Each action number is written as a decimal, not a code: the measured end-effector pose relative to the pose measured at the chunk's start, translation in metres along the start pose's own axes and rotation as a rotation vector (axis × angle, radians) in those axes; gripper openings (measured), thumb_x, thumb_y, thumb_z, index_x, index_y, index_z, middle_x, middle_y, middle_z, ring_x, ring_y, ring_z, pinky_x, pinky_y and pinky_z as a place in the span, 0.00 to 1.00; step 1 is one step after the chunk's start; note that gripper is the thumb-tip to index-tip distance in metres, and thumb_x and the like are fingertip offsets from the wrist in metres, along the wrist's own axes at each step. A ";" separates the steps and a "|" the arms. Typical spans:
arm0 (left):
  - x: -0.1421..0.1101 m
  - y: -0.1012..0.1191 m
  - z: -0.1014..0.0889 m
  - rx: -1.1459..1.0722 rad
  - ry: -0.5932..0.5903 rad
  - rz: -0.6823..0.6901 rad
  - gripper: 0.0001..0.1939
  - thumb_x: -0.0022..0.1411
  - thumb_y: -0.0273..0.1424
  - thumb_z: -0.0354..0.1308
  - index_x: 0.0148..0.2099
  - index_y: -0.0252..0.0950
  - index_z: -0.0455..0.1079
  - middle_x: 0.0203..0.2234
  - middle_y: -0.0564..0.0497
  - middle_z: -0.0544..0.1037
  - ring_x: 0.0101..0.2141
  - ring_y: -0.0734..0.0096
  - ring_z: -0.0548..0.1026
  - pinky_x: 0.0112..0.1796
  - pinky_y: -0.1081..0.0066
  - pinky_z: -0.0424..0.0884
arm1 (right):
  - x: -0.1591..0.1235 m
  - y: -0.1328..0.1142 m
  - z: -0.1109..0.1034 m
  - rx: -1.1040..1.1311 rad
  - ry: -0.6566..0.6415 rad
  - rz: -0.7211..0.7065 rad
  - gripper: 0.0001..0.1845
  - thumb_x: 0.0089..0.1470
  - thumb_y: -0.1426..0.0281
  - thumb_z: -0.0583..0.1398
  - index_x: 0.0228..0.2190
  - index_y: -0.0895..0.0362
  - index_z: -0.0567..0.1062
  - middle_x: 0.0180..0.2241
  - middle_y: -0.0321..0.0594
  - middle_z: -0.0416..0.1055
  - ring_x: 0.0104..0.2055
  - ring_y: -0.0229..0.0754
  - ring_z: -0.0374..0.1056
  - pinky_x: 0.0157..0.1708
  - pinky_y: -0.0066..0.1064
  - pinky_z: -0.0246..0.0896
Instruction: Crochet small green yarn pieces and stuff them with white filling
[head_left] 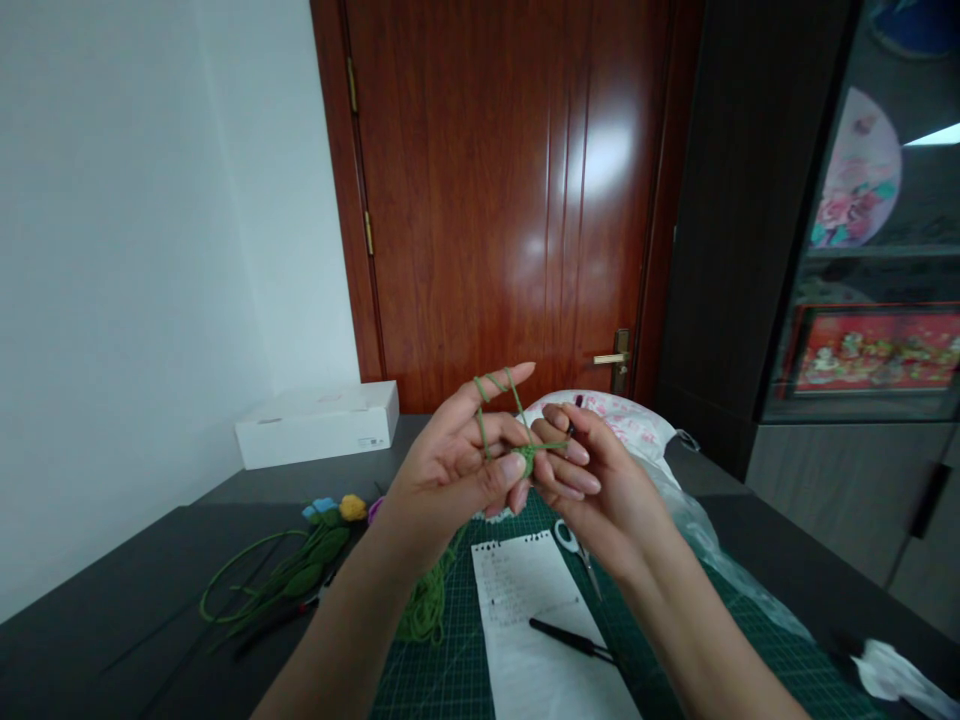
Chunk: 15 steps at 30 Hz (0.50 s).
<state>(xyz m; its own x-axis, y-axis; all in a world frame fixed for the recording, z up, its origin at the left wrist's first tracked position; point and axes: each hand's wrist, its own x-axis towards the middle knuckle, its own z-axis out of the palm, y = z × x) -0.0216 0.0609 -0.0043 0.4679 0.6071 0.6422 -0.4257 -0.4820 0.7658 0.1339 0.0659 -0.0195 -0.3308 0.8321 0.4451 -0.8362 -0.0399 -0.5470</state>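
Note:
My left hand [469, 450] pinches a small piece of green crochet work [528, 458] between thumb and fingers. Green yarn [495, 382] winds round its raised index finger and runs down to the piece. Close beside it, my right hand [592, 455] grips a crochet hook [572, 428] with a dark handle, mostly hidden by the fingers. A strand of green yarn stretches from the piece toward the hook. Below the hands lies a loose heap of green yarn [426, 600], partly behind my left forearm.
A handwritten sheet [517, 610] with a black pen [570, 637] lies on the green cutting mat [405, 690]. Scissors [577, 550] rest to its right. Crocheted flowers [330, 540] lie left, near a white box [319, 425]. A floral bag [630, 420] and clear plastic [697, 530] sit behind and right.

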 end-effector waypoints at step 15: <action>-0.001 -0.009 0.004 -0.168 0.002 0.147 0.14 0.66 0.23 0.61 0.51 0.42 0.76 0.31 0.51 0.78 0.25 0.75 0.73 0.23 0.77 0.64 | -0.014 -0.007 0.012 -0.574 -0.085 -0.248 0.15 0.64 0.63 0.61 0.26 0.55 0.70 0.27 0.32 0.67 0.21 0.32 0.62 0.21 0.27 0.57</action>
<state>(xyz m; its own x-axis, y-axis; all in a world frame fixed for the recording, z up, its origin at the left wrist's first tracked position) -0.0151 0.0625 -0.0114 0.3903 0.5393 0.7462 -0.6121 -0.4534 0.6479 0.1391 0.0477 -0.0137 -0.2107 0.7309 0.6491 -0.5326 0.4710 -0.7032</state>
